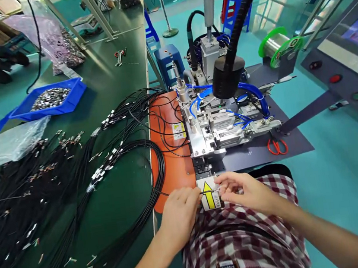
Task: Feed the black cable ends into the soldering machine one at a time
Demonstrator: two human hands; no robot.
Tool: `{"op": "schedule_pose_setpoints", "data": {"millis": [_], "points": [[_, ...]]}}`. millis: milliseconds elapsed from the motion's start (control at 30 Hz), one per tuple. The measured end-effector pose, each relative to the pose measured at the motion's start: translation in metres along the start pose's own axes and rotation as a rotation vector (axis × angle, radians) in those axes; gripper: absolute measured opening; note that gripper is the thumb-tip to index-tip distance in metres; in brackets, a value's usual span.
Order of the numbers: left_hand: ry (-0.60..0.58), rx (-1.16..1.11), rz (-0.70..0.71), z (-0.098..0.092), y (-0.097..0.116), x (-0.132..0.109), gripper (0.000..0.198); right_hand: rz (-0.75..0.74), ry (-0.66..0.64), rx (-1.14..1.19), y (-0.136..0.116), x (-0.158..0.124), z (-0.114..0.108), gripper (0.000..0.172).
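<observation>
Between my two hands a thin black cable (208, 191) runs across a white plate with a yellow arrow (209, 204). My left hand (181, 210) is closed round the cable just left of the plate. At the cable's end, my right hand (238, 189) pinches with thumb and fingers near the tip; the small parts there are too fine to make out. A looped bundle of black cables (161, 166) curves over the orange machine board (175, 169) beside my left hand. Right behind the arrow plate stands the machine (218, 133) with metal slides and blue air tubes.
Many black cables (57, 179) cover the green table (117, 80) at left. A blue tray (67, 105) of small metal parts stands behind them. Red-handled scissors (277, 146) lie right of the machine, below a wire spool (279, 45). A control panel (349, 82) stands at far right.
</observation>
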State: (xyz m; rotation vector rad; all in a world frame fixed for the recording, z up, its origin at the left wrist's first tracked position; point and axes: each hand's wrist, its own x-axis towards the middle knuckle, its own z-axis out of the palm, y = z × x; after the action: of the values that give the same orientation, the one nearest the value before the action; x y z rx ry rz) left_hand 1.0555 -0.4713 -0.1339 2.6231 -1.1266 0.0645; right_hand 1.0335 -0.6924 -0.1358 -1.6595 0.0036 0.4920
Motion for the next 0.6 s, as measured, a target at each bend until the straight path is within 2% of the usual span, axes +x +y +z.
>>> {"op": "schedule_pose_setpoints", "data": {"millis": [167, 367, 433, 500, 600], "points": [[0.032, -0.011, -0.037, 0.0, -0.003, -0.001, 0.02, 0.037, 0.047, 0.088, 0.01, -0.001, -0.003, 0.017], [-0.056, -0.046, -0.051, -0.015, 0.02, 0.018, 0.019, 0.017, 0.062, 0.049, 0.005, 0.002, 0.01, 0.014], [-0.122, -0.189, -0.091, -0.018, 0.024, 0.025, 0.021, 0.01, 0.053, 0.029, 0.002, 0.001, 0.01, 0.014], [-0.174, -0.465, -0.166, -0.018, 0.024, 0.03, 0.023, 0.002, 0.061, 0.083, 0.002, 0.0, 0.007, 0.015], [-0.176, -0.845, -0.317, -0.012, 0.02, 0.031, 0.022, -0.002, 0.091, 0.24, 0.006, 0.0, 0.002, 0.018]]}}
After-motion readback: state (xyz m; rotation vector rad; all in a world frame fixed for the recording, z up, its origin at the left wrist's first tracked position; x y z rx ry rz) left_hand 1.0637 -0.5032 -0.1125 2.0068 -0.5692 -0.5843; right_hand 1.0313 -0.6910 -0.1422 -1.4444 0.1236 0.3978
